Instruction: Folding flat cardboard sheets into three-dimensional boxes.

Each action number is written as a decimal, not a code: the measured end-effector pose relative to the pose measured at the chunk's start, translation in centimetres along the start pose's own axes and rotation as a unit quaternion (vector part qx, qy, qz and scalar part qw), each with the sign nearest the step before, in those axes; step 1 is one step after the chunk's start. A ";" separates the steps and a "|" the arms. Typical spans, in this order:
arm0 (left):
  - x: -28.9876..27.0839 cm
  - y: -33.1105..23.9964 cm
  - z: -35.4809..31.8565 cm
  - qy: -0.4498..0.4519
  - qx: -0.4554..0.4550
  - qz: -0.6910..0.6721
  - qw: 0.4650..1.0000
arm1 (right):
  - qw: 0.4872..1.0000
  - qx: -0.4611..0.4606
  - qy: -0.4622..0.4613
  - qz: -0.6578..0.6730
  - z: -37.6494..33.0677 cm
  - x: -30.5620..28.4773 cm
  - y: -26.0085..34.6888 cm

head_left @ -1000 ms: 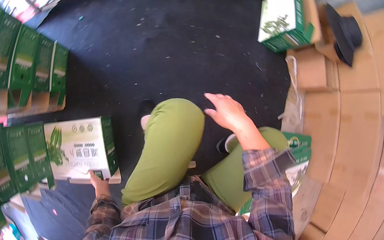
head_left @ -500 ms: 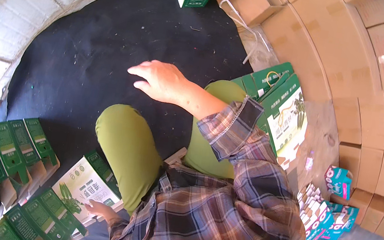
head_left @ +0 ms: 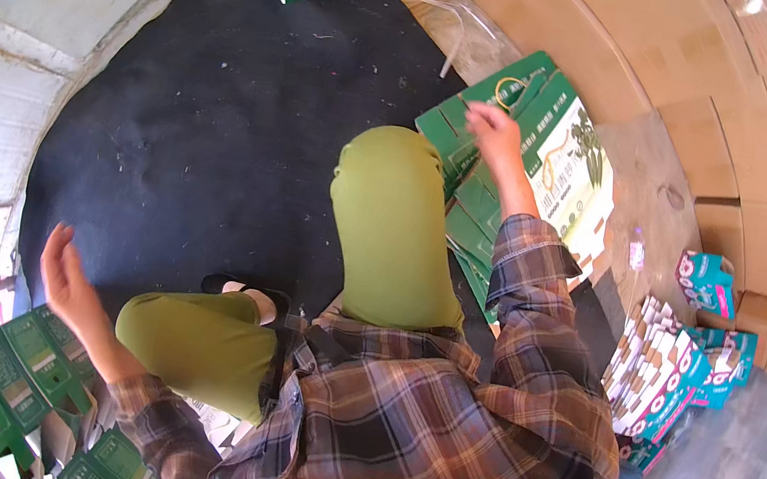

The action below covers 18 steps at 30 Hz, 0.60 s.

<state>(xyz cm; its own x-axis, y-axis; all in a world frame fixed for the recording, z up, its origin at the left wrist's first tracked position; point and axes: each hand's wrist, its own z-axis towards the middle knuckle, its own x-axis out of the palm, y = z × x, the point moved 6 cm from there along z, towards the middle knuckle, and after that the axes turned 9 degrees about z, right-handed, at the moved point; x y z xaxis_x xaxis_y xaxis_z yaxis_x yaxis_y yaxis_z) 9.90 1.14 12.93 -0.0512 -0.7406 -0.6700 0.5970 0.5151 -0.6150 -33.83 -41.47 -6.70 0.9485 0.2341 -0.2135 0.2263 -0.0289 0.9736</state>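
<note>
Right hand (head_left: 496, 137) is now at the flat green-and-white cartons (head_left: 554, 116) beside the right knee (head_left: 392, 175), fingers partly curled; whether they grip an edge, I cannot tell. Left hand (head_left: 73, 289), a moment ago on a white-faced box, has come away, fingers extended and holding nothing above the black floor sheet (head_left: 207, 139). With that box released, only the right hand is near cardboard. Green boxes (head_left: 26, 373) stand lower left, beyond the left forearm.
</note>
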 end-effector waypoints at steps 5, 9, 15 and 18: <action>11.6 0.8 -2.4 0.224 0.145 0.052 0.962 | 0.949 0.315 0.005 -0.002 -7.8 -12.3 -21.8; 13.8 4.6 -5.5 0.396 0.089 0.115 0.907 | 0.845 0.468 -0.169 0.197 -17.0 -8.1 -24.4; 16.8 5.1 -5.8 0.396 0.079 0.083 0.911 | 0.708 0.364 -0.383 0.469 -19.8 -9.7 -26.3; 17.6 5.8 -5.9 0.407 0.092 0.077 0.906 | 0.641 0.313 -0.453 0.534 -18.7 -10.7 -27.1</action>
<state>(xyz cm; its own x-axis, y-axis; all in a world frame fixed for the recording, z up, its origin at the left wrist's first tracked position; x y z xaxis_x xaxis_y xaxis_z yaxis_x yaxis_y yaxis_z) 7.73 -6.30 -4.91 -0.4837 -0.0643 -0.8729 0.7669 0.4495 -0.4581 -54.27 -24.99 -29.25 0.3116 -0.8970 0.3134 -0.8843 -0.1531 0.4411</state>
